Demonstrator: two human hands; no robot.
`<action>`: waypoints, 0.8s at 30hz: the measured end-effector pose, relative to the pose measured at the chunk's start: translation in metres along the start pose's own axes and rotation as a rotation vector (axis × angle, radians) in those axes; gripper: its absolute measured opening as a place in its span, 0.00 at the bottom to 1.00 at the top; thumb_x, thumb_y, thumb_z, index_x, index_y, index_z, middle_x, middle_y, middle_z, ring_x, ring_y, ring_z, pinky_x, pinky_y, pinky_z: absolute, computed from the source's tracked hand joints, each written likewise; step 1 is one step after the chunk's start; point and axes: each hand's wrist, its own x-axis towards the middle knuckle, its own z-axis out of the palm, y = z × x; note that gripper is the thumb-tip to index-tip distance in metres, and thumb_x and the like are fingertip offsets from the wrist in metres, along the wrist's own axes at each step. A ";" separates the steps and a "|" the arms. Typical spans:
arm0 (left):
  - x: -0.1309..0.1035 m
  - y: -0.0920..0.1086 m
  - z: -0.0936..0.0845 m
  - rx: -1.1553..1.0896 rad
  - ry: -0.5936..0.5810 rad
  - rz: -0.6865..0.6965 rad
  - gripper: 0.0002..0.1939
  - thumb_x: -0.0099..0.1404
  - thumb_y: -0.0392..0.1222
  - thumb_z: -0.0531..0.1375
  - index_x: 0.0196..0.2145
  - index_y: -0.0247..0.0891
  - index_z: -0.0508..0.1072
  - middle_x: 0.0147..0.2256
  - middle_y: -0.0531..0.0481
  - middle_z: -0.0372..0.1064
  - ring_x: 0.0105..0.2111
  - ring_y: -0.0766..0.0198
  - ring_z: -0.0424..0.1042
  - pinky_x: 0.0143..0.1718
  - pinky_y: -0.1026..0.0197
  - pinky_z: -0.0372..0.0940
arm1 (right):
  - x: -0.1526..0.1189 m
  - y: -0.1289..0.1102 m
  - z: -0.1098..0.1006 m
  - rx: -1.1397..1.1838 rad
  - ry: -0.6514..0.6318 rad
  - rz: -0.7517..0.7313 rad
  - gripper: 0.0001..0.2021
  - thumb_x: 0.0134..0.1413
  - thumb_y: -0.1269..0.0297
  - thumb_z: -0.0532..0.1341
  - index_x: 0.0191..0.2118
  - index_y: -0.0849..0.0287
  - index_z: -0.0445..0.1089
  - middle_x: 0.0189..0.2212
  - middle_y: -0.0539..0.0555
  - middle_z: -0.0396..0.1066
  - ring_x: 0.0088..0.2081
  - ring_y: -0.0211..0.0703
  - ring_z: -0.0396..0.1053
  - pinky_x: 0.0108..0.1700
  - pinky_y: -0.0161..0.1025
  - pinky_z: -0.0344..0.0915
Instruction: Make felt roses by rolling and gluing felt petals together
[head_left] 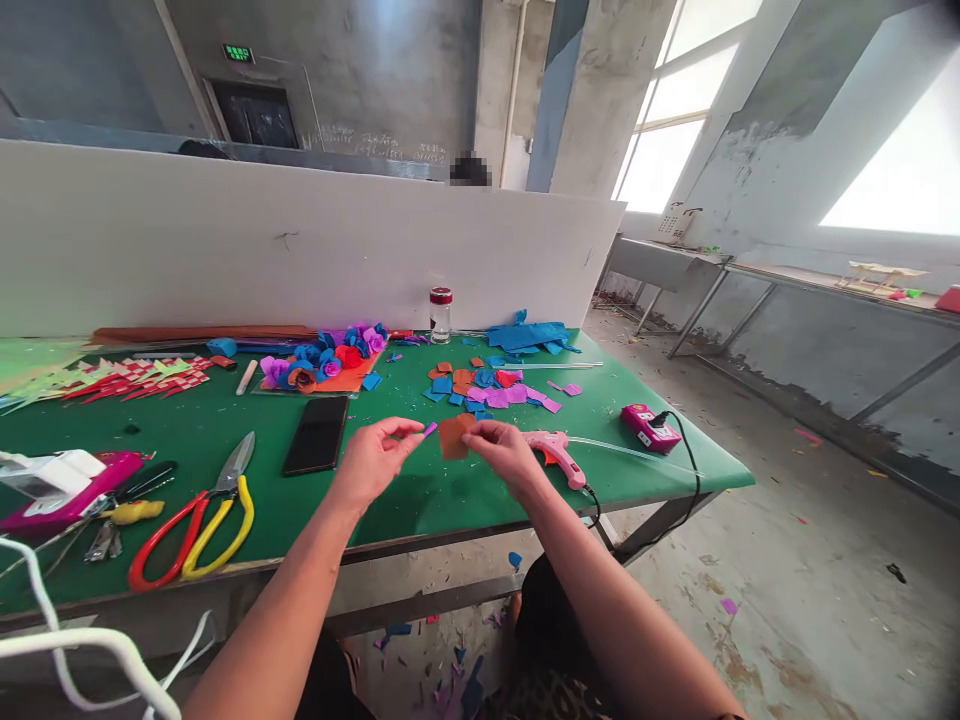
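My left hand [379, 455] pinches a small purple paper piece [430, 430] between thumb and fingers. Close by on its right, my right hand [504, 450] grips an orange-brown paper square [454, 438] by its right edge. The two papers are a short way apart above the green table. Just right of my right hand lies a pink glue gun [559, 455], its front partly hidden by the hand. Beyond the hands are scattered purple, blue and orange paper pieces [506, 395]. A black phone [316, 436] lies left of my left hand.
Scissors [217, 515] with red and yellow handles lie at the front left. A pink power strip [649, 428] with a black cord sits near the right edge. Paper flowers [330, 358], a glass jar [440, 316] and blue paper [532, 336] line the back before a white partition [300, 240].
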 end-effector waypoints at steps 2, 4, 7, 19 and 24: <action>0.011 -0.009 -0.007 0.241 0.114 0.030 0.09 0.58 0.44 0.60 0.31 0.40 0.79 0.24 0.49 0.75 0.24 0.61 0.70 0.26 0.63 0.59 | 0.013 -0.012 -0.003 0.077 0.113 -0.021 0.11 0.42 0.56 0.62 0.27 0.60 0.70 0.22 0.47 0.65 0.25 0.35 0.58 0.29 0.33 0.55; 0.021 -0.018 -0.005 0.479 0.051 0.051 0.08 0.57 0.38 0.59 0.25 0.40 0.78 0.28 0.46 0.77 0.31 0.57 0.73 0.31 0.62 0.60 | 0.026 -0.024 -0.002 0.118 0.186 -0.050 0.11 0.42 0.56 0.62 0.26 0.59 0.69 0.22 0.47 0.65 0.26 0.36 0.59 0.28 0.33 0.55; 0.028 -0.030 0.011 0.739 -0.081 -0.001 0.09 0.60 0.39 0.57 0.28 0.38 0.78 0.33 0.40 0.76 0.34 0.53 0.75 0.32 0.60 0.61 | 0.046 -0.034 0.009 0.191 0.245 -0.094 0.09 0.42 0.57 0.60 0.27 0.58 0.66 0.22 0.47 0.65 0.26 0.36 0.59 0.28 0.33 0.56; 0.068 -0.023 -0.009 0.368 0.141 -0.100 0.05 0.58 0.38 0.57 0.27 0.38 0.71 0.28 0.46 0.76 0.25 0.60 0.74 0.25 0.64 0.61 | 0.117 0.000 0.047 0.351 0.376 -0.091 0.09 0.42 0.57 0.57 0.27 0.57 0.63 0.20 0.45 0.64 0.23 0.35 0.61 0.27 0.33 0.60; 0.095 -0.001 -0.019 -0.206 0.074 -0.006 0.10 0.55 0.47 0.61 0.28 0.38 0.67 0.25 0.49 0.75 0.17 0.65 0.69 0.15 0.67 0.57 | 0.132 0.015 0.059 0.323 0.305 -0.090 0.09 0.42 0.57 0.59 0.26 0.58 0.65 0.17 0.46 0.65 0.21 0.36 0.61 0.25 0.33 0.58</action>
